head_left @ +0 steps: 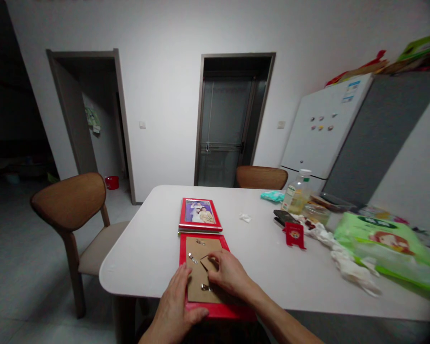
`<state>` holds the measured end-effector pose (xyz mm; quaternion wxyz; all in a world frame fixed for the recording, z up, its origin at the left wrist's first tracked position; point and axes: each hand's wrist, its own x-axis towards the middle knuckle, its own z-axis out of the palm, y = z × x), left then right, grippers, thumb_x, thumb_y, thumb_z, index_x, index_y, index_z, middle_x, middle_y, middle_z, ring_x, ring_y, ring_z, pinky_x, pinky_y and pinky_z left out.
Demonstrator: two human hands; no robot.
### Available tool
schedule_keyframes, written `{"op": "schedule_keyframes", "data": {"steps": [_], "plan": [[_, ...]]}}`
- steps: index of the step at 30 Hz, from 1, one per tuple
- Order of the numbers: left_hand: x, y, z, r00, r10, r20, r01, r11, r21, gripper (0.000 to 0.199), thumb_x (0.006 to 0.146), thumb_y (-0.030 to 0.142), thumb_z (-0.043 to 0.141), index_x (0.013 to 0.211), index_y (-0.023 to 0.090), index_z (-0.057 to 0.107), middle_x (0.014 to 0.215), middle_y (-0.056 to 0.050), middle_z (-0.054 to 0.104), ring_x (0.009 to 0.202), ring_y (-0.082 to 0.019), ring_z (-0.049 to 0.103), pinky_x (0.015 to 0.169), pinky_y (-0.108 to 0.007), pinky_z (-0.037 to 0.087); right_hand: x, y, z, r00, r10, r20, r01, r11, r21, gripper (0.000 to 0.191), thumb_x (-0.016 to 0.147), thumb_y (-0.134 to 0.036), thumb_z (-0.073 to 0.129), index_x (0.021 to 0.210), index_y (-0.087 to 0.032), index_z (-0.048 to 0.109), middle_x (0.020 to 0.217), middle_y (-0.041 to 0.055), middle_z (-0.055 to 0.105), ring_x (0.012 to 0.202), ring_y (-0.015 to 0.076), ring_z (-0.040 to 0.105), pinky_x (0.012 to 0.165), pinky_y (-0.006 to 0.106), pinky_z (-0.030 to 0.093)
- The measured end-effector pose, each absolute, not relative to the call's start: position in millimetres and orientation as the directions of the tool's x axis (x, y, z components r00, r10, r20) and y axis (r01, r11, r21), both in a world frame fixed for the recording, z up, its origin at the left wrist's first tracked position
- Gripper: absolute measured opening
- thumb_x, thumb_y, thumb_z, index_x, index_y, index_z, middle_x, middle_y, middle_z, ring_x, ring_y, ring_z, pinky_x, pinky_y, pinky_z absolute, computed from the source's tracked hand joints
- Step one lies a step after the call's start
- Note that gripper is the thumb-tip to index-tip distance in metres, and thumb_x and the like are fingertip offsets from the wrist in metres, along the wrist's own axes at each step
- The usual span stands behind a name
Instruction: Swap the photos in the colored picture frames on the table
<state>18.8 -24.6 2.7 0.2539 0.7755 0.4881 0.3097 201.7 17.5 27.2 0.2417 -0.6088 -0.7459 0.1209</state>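
1. Nearest, the left hand (179,301) is bracing the red frame (183,249), its fingers lying side by side and its thumb spreading apart over the near border.
2. The right hand (231,274) is reaching over the brown backing board (197,274), thumb and forefinger curving around a thin dark piece (203,265); I cannot tell whether they are pinching it.
3. The frame is lying back-up at the near edge of the white table (139,258). It is probably being light and rigid, with a smooth, slightly slippery rim; the board is looking stiff but thin, the clips (205,287) small and bendable. The red side borders are offering the best hold.
4. The right hand and wrist are hiding the frame's right side; its front is facing down, out of sight.
5. Just beyond, a photo frame (200,215) is lying picture-up, whatever is beneath it showing only as edges.
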Motion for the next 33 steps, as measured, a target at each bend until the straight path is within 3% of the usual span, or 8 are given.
{"op": "schedule_keyframes", "data": {"steps": [4, 9, 12, 15, 22, 27, 30, 33], "plan": [[20, -22, 12, 0.247, 0.942, 0.226, 0.473, -0.321, 0.820, 0.060, 0.063, 0.023, 0.058, 0.118, 0.010, 0.039, 0.124, -0.016, 0.043, 0.114, -0.026, 0.039, 0.097, -0.040, 0.030, 198, 13, 41, -0.134, 0.962, 0.236, 0.820, 0.242, -0.519, 0.033, 0.058, -0.021, 0.053, 0.091, -0.018, 0.060, 0.089, 0.0052, 0.061, 0.081, 0.0174, 0.053, 0.071, 0.025, 0.039], [17, -9, 22, 0.122, 0.979, 0.163, 0.083, -0.173, 0.981, 0.044, 0.071, 0.029, 0.049, 0.111, 0.014, 0.041, 0.107, -0.012, 0.056, 0.092, -0.024, 0.056, 0.077, -0.035, 0.046, 178, 2, 58, -0.155, 0.934, 0.322, 0.739, 0.326, -0.590, 0.038, 0.061, -0.023, 0.055, 0.099, -0.018, 0.057, 0.093, 0.0065, 0.057, 0.087, 0.0190, 0.051, 0.077, 0.028, 0.039], [0, 0, 27, 0.068, 0.996, 0.056, -0.149, -0.046, 0.988, 0.046, 0.069, 0.028, 0.051, 0.111, 0.014, 0.038, 0.092, -0.009, 0.062, 0.075, -0.022, 0.061, 0.065, -0.033, 0.049, 176, 1, 60, -0.179, 0.921, 0.345, 0.682, 0.369, -0.631, 0.034, 0.068, -0.028, 0.051, 0.100, -0.018, 0.056, 0.093, 0.0065, 0.057, 0.084, 0.0171, 0.051, 0.075, 0.028, 0.039], [-33, 5, 31, 0.017, 0.998, -0.053, -0.234, 0.055, 0.971, 0.048, 0.067, 0.021, 0.054, 0.111, 0.017, 0.038, 0.078, -0.002, 0.064, 0.063, -0.017, 0.061, 0.057, -0.028, 0.048, 194, 6, 50, -0.104, 0.946, 0.306, 0.759, 0.274, -0.590, 0.035, 0.072, -0.031, 0.048, 0.103, -0.016, 0.055, 0.096, 0.0088, 0.056, 0.082, 0.0169, 0.052, 0.075, 0.027, 0.039], [-93, 16, 25, -0.125, 0.982, -0.142, -0.088, 0.132, 0.987, 0.037, 0.065, 0.009, 0.052, 0.101, 0.017, 0.047, 0.073, 0.001, 0.064, 0.052, -0.010, 0.057, 0.048, -0.018, 0.044, 238, 13, 14, 0.099, 0.980, 0.171, 0.915, -0.022, -0.402, 0.043, 0.069, -0.028, 0.047, 0.110, -0.016, 0.049, 0.096, 0.0109, 0.055, 0.086, 0.0201, 0.053, 0.073, 0.027, 0.037], [-95, 33, 8, -0.122, 0.992, 0.019, 0.311, 0.020, 0.950, 0.037, 0.066, 0.016, 0.050, 0.103, 0.015, 0.047, 0.070, -0.001, 0.064, 0.057, -0.015, 0.061, 0.052, -0.024, 0.047, 243, 21, 8, 0.106, 0.980, 0.170, 0.905, -0.025, -0.424, 0.052, 0.066, -0.016, 0.043, 0.118, -0.012, 0.041, 0.101, 0.0133, 0.057, 0.092, 0.0211, 0.052, 0.077, 0.027, 0.036], [-94, 40, -1, -0.161, 0.978, 0.134, 0.449, -0.048, 0.892, 0.038, 0.063, 0.019, 0.052, 0.100, 0.017, 0.050, 0.085, -0.004, 0.064, 0.081, -0.021, 0.061, 0.074, -0.032, 0.047, 245, 23, 12, 0.171, 0.974, 0.148, 0.835, -0.064, -0.547, 0.054, 0.063, -0.015, 0.044, 0.117, -0.010, 0.041, 0.096, 0.0132, 0.059, 0.087, 0.0213, 0.055, 0.075, 0.028, 0.037], [-86, 41, -4, -0.172, 0.958, 0.230, 0.522, -0.110, 0.846, 0.042, 0.059, 0.019, 0.053, 0.101, 0.018, 0.052, 0.105, -0.006, 0.057, 0.104, -0.025, 0.049, 0.093, -0.040, 0.033, 244, 18, 23, 0.220, 0.975, -0.013, 0.545, -0.134, -0.827, 0.060, 0.062, -0.015, 0.042, 0.121, -0.011, 0.035, 0.082, 0.0095, 0.063, 0.068, 0.0190, 0.058, 0.064, 0.029, 0.042]]}}
